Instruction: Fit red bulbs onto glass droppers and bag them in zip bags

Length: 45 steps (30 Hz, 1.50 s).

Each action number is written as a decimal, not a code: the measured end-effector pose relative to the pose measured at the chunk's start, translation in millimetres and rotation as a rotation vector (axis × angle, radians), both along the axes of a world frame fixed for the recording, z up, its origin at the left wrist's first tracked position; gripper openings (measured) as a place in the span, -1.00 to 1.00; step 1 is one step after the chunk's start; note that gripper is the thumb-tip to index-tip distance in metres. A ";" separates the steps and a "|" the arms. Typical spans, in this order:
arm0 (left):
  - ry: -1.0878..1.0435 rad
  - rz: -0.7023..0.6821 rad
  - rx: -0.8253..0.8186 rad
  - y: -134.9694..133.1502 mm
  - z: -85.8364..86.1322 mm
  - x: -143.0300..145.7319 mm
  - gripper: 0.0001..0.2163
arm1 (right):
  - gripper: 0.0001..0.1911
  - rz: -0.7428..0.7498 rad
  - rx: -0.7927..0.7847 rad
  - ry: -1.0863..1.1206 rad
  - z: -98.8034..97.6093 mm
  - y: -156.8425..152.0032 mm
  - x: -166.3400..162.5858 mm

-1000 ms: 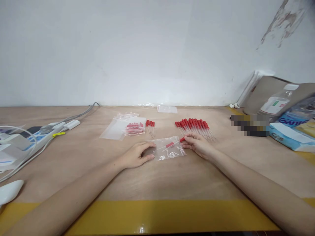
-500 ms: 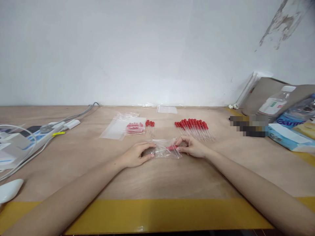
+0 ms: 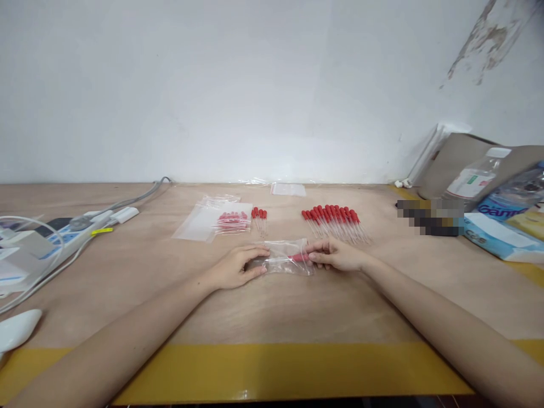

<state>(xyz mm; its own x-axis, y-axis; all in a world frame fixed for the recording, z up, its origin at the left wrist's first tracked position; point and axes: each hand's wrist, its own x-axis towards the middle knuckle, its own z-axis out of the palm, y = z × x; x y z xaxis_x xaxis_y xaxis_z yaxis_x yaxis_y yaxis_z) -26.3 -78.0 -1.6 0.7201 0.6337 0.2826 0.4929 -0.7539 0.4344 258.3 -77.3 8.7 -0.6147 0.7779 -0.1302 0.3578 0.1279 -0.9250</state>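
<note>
A clear zip bag (image 3: 280,266) lies flat on the table between my hands. My left hand (image 3: 238,266) grips its left end between thumb and fingers. Inside the bag is a dropper with a red bulb (image 3: 297,258), its clear stem pointing left. My right hand (image 3: 334,255) pinches the bulb's end at the right edge of the bag; whether bag film lies between is hard to make out. Behind my right hand, several red-topped droppers (image 3: 335,218) lie in a row. A few more droppers (image 3: 259,218) lie behind the bag, beside bagged droppers (image 3: 233,222) on flat clear bags (image 3: 193,221).
A power strip (image 3: 63,238) with plugs and cables is at the left, near a white rounded object (image 3: 19,328). A small stack of bags (image 3: 288,189) lies by the wall. At the right stand a bottle (image 3: 476,175) and a blue tissue pack (image 3: 501,238).
My right hand has shifted slightly right and down, its fingers now straighter along the red bulb. The bag looks flatter at its right end. My left hand stays in place.
</note>
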 end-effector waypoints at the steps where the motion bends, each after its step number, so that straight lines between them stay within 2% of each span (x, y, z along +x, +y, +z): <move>1: 0.001 -0.001 0.002 0.0 0.2 0.1 -0.66 | -0.61 -0.001 -0.033 -0.005 -0.1 0.1 1.2; 4: 0.005 0.003 0.003 -0.3 1.2 0.4 -0.66 | -0.61 -0.094 -0.042 0.011 -4.8 0.2 -0.1; 8: 0.014 0.017 -0.005 -0.8 1.9 0.5 -0.65 | -0.68 -0.231 0.094 0.053 -13.1 -1.2 -8.5; 12: 0.011 0.014 -0.006 -0.6 1.0 0.1 -0.65 | -0.69 -0.110 0.266 -0.005 -12.6 -1.5 -7.0; 14: 0.010 0.015 -0.009 -0.6 0.6 0.0 -0.65 | -0.63 -0.064 0.288 -0.019 -10.7 -0.7 -2.6; 16: 0.011 0.020 -0.011 -0.7 0.5 0.1 -0.65 | -0.57 -0.122 0.236 -0.023 -9.7 -0.6 0.7; 19: 0.011 0.025 -0.014 -0.6 0.8 0.5 -0.65 | -0.60 -0.255 0.127 -0.009 -9.1 -3.2 -0.1; 25: 0.016 0.019 -0.006 -1.3 1.4 0.4 -0.65 | -0.65 -0.217 -0.048 0.098 -6.8 -10.3 -10.1; 28: 0.024 0.023 -0.006 -1.7 1.6 0.1 -0.64 | -0.67 -0.251 -0.061 0.149 -10.0 -9.1 -10.7; 32: 0.028 0.021 -0.007 -1.0 1.5 -0.2 -0.64 | -0.72 -0.304 -0.072 0.114 -14.5 -4.7 -8.7; 35: 0.032 0.019 -0.011 -0.4 1.3 -0.4 -0.65 | -0.75 -0.453 0.008 0.045 -11.8 5.1 -7.5; 37: 0.033 0.017 -0.015 -0.1 1.2 -0.7 -0.68 | -0.78 -0.556 0.153 -0.028 -7.3 17.6 -9.6; 41: 0.031 0.015 -0.018 0.4 0.6 -1.5 -0.70 | -0.93 -0.597 0.436 -0.251 -0.1 52.4 -30.9; 43: 0.029 0.009 -0.015 0.5 0.2 -1.9 -0.70 | -0.87 -0.600 0.439 -0.297 0.3 69.2 -50.7; 45: 0.025 0.001 -0.012 0.3 0.0 -2.0 -0.69 | -0.73 -0.591 0.433 -0.314 -0.7 82.5 -73.0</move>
<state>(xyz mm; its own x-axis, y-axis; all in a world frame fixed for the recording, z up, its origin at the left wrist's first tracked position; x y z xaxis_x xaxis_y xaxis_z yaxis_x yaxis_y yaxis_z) -28.3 -77.7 -1.6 0.7260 0.6380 0.2567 0.5049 -0.7479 0.4310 185.3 5.1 8.1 -0.0689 0.9848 0.1592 0.7145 0.1601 -0.6811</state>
